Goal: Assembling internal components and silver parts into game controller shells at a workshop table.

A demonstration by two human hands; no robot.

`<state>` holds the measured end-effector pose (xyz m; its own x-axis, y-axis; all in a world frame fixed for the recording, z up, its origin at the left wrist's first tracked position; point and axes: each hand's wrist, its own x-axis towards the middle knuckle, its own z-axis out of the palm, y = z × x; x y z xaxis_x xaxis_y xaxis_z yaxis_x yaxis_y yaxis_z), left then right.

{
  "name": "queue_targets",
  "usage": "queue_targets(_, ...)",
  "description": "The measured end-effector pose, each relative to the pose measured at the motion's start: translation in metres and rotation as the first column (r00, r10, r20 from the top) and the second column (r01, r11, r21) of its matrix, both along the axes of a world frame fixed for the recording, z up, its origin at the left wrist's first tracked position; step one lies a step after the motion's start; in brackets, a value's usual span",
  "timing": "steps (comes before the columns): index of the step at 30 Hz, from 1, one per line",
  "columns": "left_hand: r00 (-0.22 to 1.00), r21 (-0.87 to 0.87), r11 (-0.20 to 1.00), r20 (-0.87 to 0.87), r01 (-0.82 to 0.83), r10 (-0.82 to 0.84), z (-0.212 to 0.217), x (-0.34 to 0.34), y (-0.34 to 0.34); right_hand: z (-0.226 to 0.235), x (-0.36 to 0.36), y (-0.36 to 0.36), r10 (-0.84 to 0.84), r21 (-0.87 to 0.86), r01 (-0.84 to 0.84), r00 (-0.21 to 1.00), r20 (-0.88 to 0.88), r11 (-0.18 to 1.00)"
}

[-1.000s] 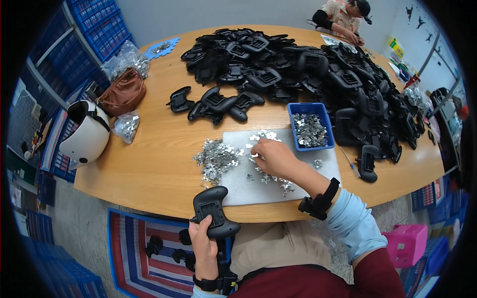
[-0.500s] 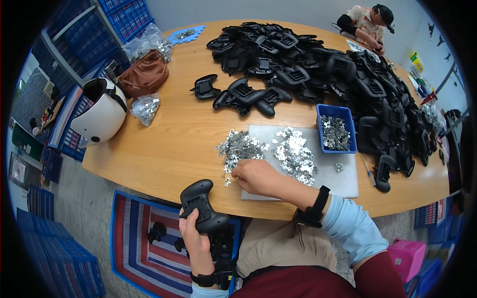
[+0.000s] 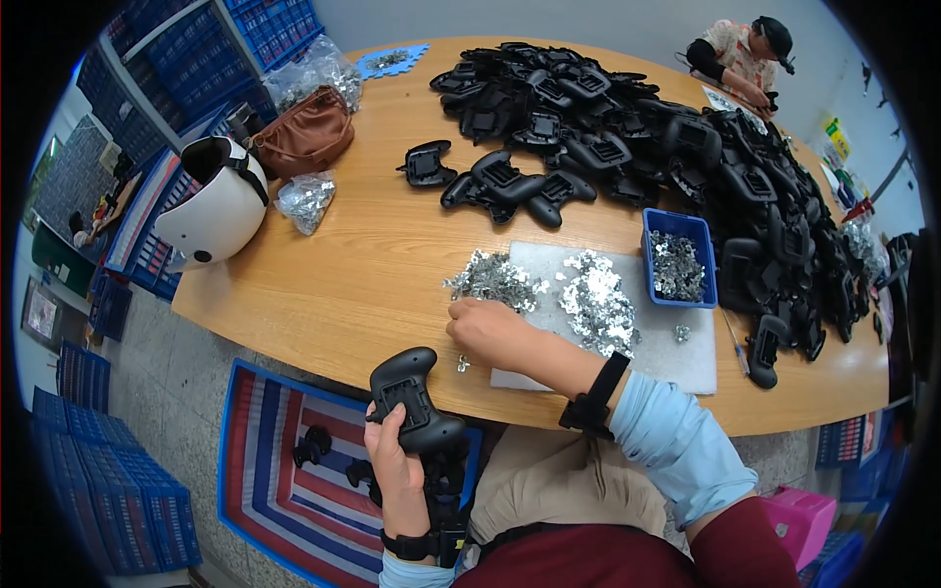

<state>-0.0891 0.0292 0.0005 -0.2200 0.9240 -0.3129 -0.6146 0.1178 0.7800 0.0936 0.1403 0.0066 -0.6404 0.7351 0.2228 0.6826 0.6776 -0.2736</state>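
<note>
My left hand [image 3: 397,470] is closed around a black game controller shell [image 3: 417,397], held just off the table's front edge with its recessed side facing up. The fingers of my right hand [image 3: 490,331] are curled together at the near edge of a pile of small silvery metal pieces [image 3: 495,277]; anything between the fingertips is hidden. Beside that pile, a brighter heap of similar metal pieces [image 3: 596,304] lies on a pale grey mat [image 3: 676,343]. A blue bin [image 3: 713,257] with more metal pieces stands at the mat's far right.
A large mound of black controller shells [image 3: 608,152] covers the far right of the wooden table [image 3: 323,294]. At left are a white helmet [image 3: 221,220], a brown bag [image 3: 309,137] and plastic bags. Below lies a striped blue-rimmed crate [image 3: 284,470]. A co-worker [image 3: 740,59] sits opposite.
My right hand has shifted slightly toward the far left at the small metal pile. The controller shell stays in my left hand, tilted a little differently. The whole view has moved slightly.
</note>
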Motion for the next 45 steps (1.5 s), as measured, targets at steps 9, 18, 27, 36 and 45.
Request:
queue_targets(9, 0.999, -0.016, 0.999, 0.004, -0.046, 0.046, 0.001, 0.002, -0.004, 0.035, 0.045, -0.055, -0.195, -0.043, 0.200, 0.975, 0.104, 0.979)
queue_targets(18, 0.997, 0.000, 0.997, -0.003, 0.078, -0.078, -0.001, 0.020, 0.003, 0.016, 0.072, -0.111, -0.372, 0.105, 0.357, 0.886, 0.278, 0.928)
queue_targets(27, 0.999, -0.030, 0.999, -0.029, 0.036, -0.037, 0.004, 0.032, -0.002, 0.002, 0.104, -0.102, -0.305, -0.103, 0.296, 0.949, -0.080, 0.950)
queue_targets(36, 0.978, -0.009, 0.979, -0.025, 0.205, -0.205, -0.004, 0.043, -0.009, 0.016, 0.115, -0.098, -0.329, -0.408, 0.246, 0.933, -0.145, 0.879)
queue_targets(45, 0.934, -0.041, 0.933, 0.020, 0.357, -0.356, 0.000, 0.075, -0.011, 0.016, 0.110, -0.100, -0.329, -0.253, 0.237, 0.839, -0.433, 0.938)
